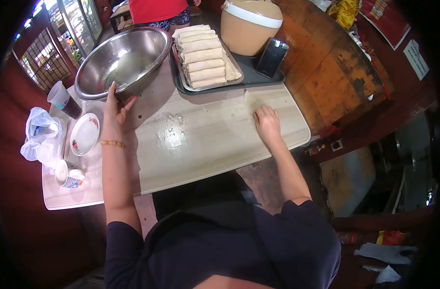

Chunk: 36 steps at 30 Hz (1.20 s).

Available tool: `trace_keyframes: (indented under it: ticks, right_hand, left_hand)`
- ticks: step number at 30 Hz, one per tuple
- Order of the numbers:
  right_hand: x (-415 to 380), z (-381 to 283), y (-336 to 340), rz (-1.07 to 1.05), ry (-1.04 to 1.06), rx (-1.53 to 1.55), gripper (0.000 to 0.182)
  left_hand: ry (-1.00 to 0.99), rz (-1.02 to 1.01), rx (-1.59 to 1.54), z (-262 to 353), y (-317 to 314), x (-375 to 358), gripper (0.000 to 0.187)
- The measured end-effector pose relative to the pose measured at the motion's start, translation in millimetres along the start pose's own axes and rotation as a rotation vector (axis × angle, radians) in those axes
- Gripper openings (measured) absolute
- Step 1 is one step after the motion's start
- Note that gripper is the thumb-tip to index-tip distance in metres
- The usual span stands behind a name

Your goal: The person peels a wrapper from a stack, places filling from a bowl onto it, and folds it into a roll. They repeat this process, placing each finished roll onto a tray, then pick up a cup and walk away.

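My left hand (117, 108) is at the near rim of a large steel bowl (97, 94), its fingers apart and one fingertip against the rim. The bowl holds a little pale material that I cannot make out. My right hand (267, 120) rests on the table's right part with its fingers curled together. Beside those fingers lies a thin, pale scrap (250, 100); whether they grip it is unclear. Beyond, pale rolls (203, 55) are stacked on a metal tray, which sits on a dark tray (186, 90).
A phone (272, 58) leans against a beige tub with a white band (251, 29). At the left are a cup of dark drink (65, 100), a plate (85, 135), a plastic bag (42, 137) and a white mug (68, 174). A person in red (157, 9) stands across the table (205, 144).
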State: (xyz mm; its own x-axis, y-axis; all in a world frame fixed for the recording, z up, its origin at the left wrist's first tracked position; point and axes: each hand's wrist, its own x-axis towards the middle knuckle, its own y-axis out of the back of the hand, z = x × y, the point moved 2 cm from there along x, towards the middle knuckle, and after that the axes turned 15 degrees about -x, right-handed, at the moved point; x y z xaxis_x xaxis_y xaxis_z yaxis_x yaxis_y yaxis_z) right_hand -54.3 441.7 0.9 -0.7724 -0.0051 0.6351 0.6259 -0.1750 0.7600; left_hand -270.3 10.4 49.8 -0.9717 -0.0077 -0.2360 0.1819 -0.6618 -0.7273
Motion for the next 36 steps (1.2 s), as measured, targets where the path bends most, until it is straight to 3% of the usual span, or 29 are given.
trace_keyframes:
  ticks: [4, 6, 7, 8, 9, 11, 12, 15, 17, 18, 20, 21, 22, 24, 26, 28, 32, 36]
  right_hand:
    - [17, 10, 4, -0.054, -0.037, 0.114, 0.004]
    - [37, 8, 15, -0.187, -0.261, 0.544, 0.008]
    - [47, 1, 28, -0.192, -0.253, 0.554, 0.008]
    - [58, -9, 43, -0.254, -0.242, 0.755, 0.01]
    - [69, -17, 58, -0.314, -0.228, 0.953, 0.012]
    - [88, -30, 86, -0.307, -0.189, 1.09, 0.012]
    - [95, -35, 97, -0.297, -0.156, 1.22, 0.012]
    - [106, -39, 100, -0.302, -0.297, 1.47, 0.01]
    - [105, -34, 83, -0.387, -0.413, 1.689, 0.014]
    - [98, -35, 70, -0.389, -0.412, 1.69, 0.014]
    - [79, -37, 42, -0.463, -0.775, 1.709, 0.018]
    - [66, -36, 30, -0.626, -0.863, 1.703, 0.023]
    - [55, -37, 24, -0.628, -0.867, 1.703, 0.023]
    - [38, -39, 16, -0.795, -0.718, 1.522, 0.025]
    - [27, -33, 13, -0.839, -0.701, 1.368, 0.023]
    - [25, -25, 26, -0.799, -0.524, 1.322, 0.022]
    - [23, -2, 44, -0.644, -0.531, 1.389, 0.026]
    - [33, 6, 67, -0.537, -0.438, 1.297, 0.024]
  left_hand:
    - [-0.067, 0.004, -0.006, -19, 2, -37, 0.071]
    - [-0.04, -0.065, 0.07, -27, 7, -47, 0.065]
    - [0.092, -0.23, 0.171, -35, 1, -58, 0.062]
    - [0.227, -0.395, 0.271, -44, -5, -70, 0.059]
    - [0.22, -0.387, 0.271, -49, -11, -81, 0.059]
    - [0.198, -0.553, 0.57, -64, -28, -105, 0.06]
    - [0.165, -0.538, 0.656, -75, -33, -111, 0.062]
    - [0.081, -0.558, 0.642, -103, -35, -123, 0.064]
    - [0.288, -0.574, 0.364, -109, -34, -127, 0.058]
    - [0.288, -0.572, 0.364, -109, -33, -127, 0.058]
    - [0.407, -0.582, 0.471, -110, -28, -125, 0.041]
    - [0.409, -0.579, 0.472, -110, -24, -123, 0.041]
    - [0.419, -0.604, 0.511, -111, -20, -121, 0.042]
    - [0.436, -0.633, 0.548, -115, -19, -118, 0.044]
    - [0.353, -0.608, 0.744, -119, -22, -115, 0.035]
    - [0.309, -0.647, 0.753, -126, -33, -114, 0.031]
    - [0.11, -0.782, 0.705, -124, -63, -114, 0.02]
    - [0.072, -0.819, 0.633, -105, -83, -119, 0.019]
